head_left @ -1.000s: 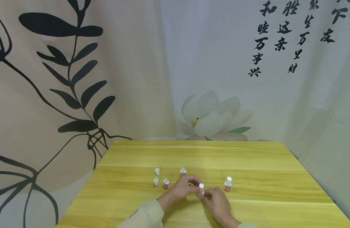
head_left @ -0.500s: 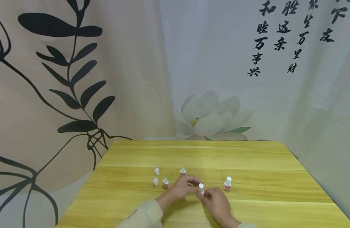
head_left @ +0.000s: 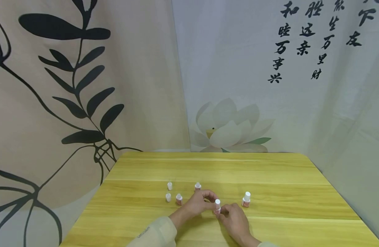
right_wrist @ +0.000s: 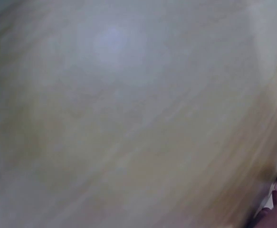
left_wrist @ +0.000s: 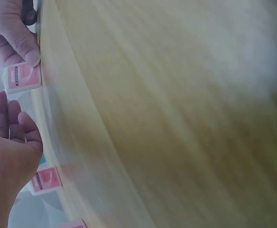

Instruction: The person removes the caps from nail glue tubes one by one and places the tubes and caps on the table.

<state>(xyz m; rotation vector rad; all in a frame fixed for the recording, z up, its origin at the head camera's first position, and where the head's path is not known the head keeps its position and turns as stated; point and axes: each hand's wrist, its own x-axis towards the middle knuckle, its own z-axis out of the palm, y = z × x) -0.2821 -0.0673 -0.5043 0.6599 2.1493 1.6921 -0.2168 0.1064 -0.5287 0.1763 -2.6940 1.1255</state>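
Observation:
A small white bottle (head_left: pixel 218 208) with a pink label stands upright between the two hands near the table's middle, its white cap (head_left: pixel 218 201) on top. My left hand (head_left: pixel 199 203) reaches in from the left and pinches the bottle at its cap, thumb and index finger bent toward it. On the other side my right hand (head_left: pixel 237 222) holds the lower body with thumb and fingertips. In the left wrist view the right thumb (left_wrist: pixel 32 56) presses the label's edge, and the left hand's other fingers (left_wrist: pixel 15 127) curve loosely below. The right wrist view shows mostly blurred wood.
Two loose white caps (head_left: pixel 169 186) (head_left: pixel 168 197) lie on the table (head_left: pixel 140 219) at the left. Uncapped bottles stand beside them, one nearer (head_left: pixel 179 199) and one farther (head_left: pixel 197 186), partly behind the left hand. A capped bottle (head_left: pixel 246 199) stands at the right.

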